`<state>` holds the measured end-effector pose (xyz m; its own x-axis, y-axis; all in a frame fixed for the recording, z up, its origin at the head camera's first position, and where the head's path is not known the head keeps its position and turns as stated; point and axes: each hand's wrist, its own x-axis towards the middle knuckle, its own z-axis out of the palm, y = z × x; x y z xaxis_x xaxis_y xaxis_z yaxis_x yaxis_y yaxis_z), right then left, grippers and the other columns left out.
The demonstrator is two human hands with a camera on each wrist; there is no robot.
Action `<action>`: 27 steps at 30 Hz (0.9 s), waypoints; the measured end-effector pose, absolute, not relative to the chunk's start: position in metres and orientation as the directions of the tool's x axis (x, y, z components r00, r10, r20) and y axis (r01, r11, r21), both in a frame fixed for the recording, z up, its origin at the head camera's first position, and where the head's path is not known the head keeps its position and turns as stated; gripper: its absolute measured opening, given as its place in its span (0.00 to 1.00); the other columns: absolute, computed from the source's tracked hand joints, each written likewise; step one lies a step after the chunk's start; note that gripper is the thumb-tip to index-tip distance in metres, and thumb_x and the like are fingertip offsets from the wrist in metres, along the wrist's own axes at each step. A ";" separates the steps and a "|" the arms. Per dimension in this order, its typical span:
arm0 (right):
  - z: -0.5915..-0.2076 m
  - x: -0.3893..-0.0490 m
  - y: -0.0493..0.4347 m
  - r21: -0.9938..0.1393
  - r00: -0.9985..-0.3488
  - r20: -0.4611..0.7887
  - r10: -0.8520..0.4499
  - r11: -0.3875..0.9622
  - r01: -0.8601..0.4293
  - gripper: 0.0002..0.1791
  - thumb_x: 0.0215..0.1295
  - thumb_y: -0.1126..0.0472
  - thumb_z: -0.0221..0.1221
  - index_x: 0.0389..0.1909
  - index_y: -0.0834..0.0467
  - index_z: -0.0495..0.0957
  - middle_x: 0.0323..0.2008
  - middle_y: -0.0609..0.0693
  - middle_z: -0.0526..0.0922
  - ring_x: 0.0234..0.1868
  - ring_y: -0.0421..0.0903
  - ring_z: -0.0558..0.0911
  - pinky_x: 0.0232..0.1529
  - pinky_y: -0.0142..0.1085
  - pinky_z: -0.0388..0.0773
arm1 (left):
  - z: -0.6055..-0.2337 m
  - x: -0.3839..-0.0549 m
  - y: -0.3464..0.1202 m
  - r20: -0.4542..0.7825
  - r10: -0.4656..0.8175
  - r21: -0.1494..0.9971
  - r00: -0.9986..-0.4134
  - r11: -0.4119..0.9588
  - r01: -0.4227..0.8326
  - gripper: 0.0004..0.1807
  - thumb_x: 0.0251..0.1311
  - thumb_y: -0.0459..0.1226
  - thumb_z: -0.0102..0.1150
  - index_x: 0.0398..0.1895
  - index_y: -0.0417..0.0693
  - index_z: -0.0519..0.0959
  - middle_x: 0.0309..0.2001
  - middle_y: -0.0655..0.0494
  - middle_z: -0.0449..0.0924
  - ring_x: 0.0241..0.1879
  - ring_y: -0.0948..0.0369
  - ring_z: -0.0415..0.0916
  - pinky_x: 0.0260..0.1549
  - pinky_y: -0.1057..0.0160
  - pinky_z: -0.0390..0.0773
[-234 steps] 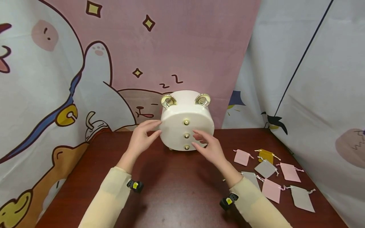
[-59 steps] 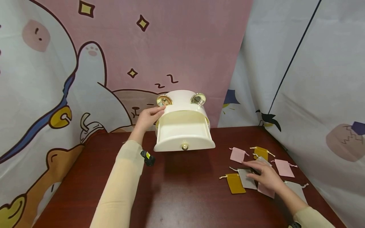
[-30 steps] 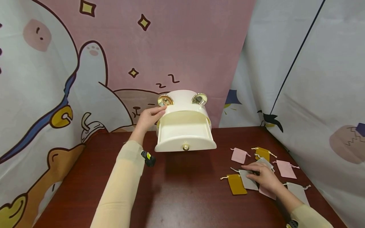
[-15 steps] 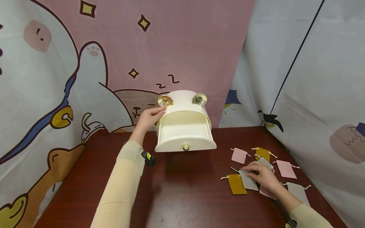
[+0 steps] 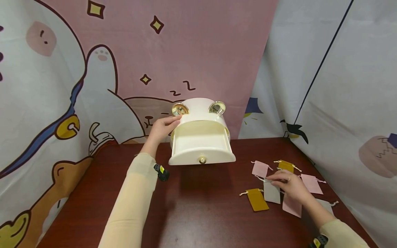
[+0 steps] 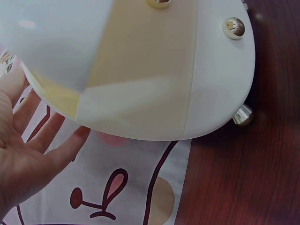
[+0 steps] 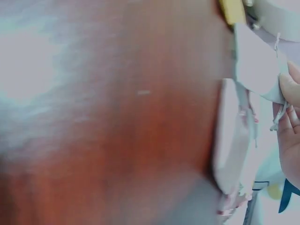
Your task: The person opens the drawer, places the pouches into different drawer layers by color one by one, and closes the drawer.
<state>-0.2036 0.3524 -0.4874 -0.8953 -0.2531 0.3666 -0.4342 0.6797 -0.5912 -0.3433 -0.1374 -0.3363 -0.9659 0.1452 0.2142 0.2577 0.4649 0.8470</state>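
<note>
"How many pouches do you count?"

"Seven in the head view: three pink pouches (image 5: 260,169), two mustard pouches (image 5: 257,200), the grey pouch (image 5: 272,193) in the right hand (image 5: 291,186), and another grey one, the outer pouch (image 5: 325,205), partly behind the wrist. The hand may be covering more, so take that as a minimum."

"How is it gripping the first grey one?"

"Thumb and fingers pinch it near the drawstring mouth. It's at the left of the group, between a mustard and a pink pouch, over the table (image 5: 198,213)."

"Which way does it point?"

"Mouth away from the person, bottom edge toward them; the long axis runs near to far, slightly slanted. I can't tell whether the bottom touches the wood."

"And the left hand (image 5: 161,129)?"

"Fingers extended, not curled round anything, resting against the side of the white box (image 5: 200,108), just below one of its two gold ears (image 5: 180,109)."

"Drawers?"

"One drawer (image 5: 201,141) is out, facing the person, with one gold knob (image 5: 202,160) on its front."
</note>
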 end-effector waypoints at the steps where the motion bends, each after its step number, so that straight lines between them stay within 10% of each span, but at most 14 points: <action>1: -0.484 -0.204 0.353 -0.594 -0.900 0.362 -0.244 0.683 -0.424 0.13 0.57 0.71 0.68 0.41 0.55 0.89 0.37 0.46 0.82 0.33 0.38 0.73 0.27 0.29 0.74 | -0.336 -0.343 -0.137 0.213 0.145 0.847 -0.966 0.465 0.257 0.21 0.68 0.52 0.58 0.62 0.62 0.80 0.65 0.56 0.73 0.65 0.54 0.68 0.59 0.51 0.73; 27: -0.416 -0.224 0.315 -0.632 -0.889 0.429 -0.162 0.649 -0.423 0.11 0.64 0.69 0.64 0.45 0.55 0.88 0.40 0.48 0.78 0.28 0.42 0.72 0.21 0.29 0.72 | -0.335 -0.342 -0.138 0.199 0.144 0.851 -0.969 0.465 0.244 0.21 0.68 0.53 0.58 0.62 0.63 0.80 0.66 0.56 0.72 0.66 0.54 0.67 0.58 0.50 0.73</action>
<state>-0.2238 0.3153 -0.4159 -0.8887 -0.1617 0.4291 -0.4232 0.6494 -0.6318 -0.3416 -0.1377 -0.3352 -0.9693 0.1444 0.1990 0.2439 0.4652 0.8509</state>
